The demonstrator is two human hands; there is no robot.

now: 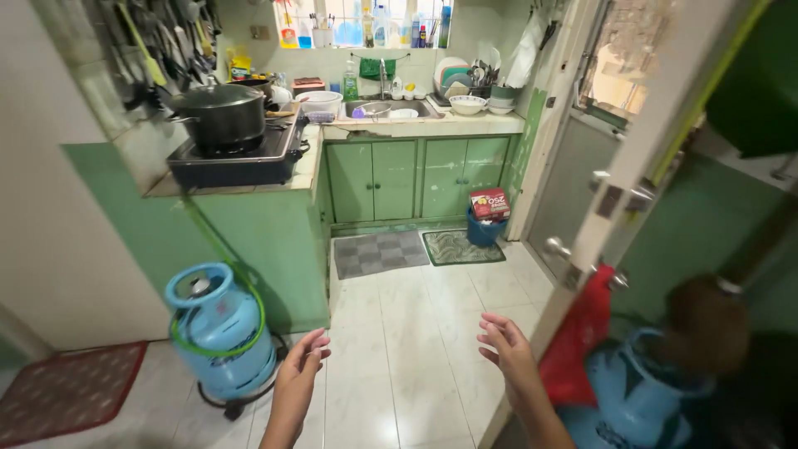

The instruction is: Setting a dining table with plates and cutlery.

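Gas cylinder [218,333], blue, stands on the floor [399,333] below the stove [237,154]; your left hand [301,366] hovers just beside it, your right hand [504,353] farther off, each grip released and empty.

Pale blue gas cylinder [218,333], green hose [223,274], mint-green cabinet doors [416,177], grey checkered mat [379,253], black lidded pot [219,113], red cloth [582,337].

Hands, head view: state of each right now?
Left hand: open, fingers loosely curled, holding nothing, in the air near the blue gas cylinder.
Right hand: open, empty, raised beside the door edge.
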